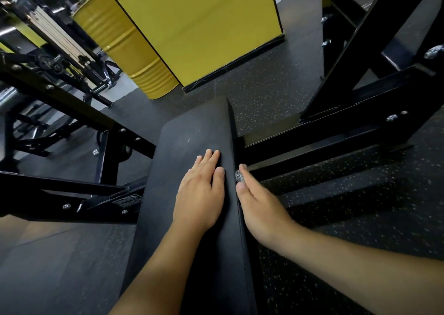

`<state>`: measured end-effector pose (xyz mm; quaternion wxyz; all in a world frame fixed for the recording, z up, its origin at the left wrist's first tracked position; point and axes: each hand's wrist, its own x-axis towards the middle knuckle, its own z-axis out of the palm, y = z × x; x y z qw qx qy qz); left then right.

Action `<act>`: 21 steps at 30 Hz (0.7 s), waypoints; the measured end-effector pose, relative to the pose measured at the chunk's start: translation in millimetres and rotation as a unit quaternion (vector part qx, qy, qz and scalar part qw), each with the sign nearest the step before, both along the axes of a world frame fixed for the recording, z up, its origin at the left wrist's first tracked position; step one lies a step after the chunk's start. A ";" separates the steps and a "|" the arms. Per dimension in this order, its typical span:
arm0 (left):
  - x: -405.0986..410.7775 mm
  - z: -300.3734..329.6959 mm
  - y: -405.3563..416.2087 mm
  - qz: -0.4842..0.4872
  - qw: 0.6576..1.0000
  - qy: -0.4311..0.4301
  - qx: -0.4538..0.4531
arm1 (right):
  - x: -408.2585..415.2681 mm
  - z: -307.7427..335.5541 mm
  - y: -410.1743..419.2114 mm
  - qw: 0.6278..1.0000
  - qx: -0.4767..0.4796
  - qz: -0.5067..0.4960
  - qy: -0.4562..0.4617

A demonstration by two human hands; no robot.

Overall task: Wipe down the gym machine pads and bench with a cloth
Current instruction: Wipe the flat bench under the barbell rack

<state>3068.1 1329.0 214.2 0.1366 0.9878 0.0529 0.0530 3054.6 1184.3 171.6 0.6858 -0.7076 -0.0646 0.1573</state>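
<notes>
The bench (192,194) is a long black padded slab, and its long axis runs from the person straight away toward the yellow pillar (192,26), with the far end rounded at the corners and pointing at that pillar. It sits on a black steel frame (324,141) that reaches out on both sides of the bench, so it looks heavy and fixed; I judge it will not shift under a wipe. The top looks like smooth vinyl over foam: firm with a little give, and likely slick once damp. Faint pale marks show on the top toward the far end of the bench.

The left hand (199,194) lies flat on the bench top close to its right edge, fingers straight and together, holding nothing. The right hand (259,209) is pressed against the right side wall of the bench, fingers stretched along the edge. A small patterned grey bit, probably the cloth (239,176), shows between those fingers and the bench side. Most of it is hidden, so I cannot tell whether the hand pinches it or only presses it flat.

The cloth seems thin, soft and light, so it is best kept bunched under the palm, with strokes along the length of the bench
</notes>
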 end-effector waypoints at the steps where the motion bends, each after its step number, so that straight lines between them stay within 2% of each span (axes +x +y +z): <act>1: 0.1 -0.4 -0.7 -0.002 1.000 -0.002 0.000 | -13.6 -1.1 -4.1 1.000 0.009 0.006 0.005; 5: -0.2 -2.0 -0.6 -0.002 1.000 -0.008 -0.004 | -35.9 -2.8 -7.9 0.999 0.023 0.020 0.014; 17: 0.1 -1.2 -1.4 0.005 1.000 -0.002 0.004 | 53.2 3.9 18.5 0.999 -0.001 -0.035 0.005; 21: -1.6 -0.3 -3.6 0.005 1.000 0.000 0.003 | 43.9 4.6 16.8 0.999 -0.002 -0.034 0.002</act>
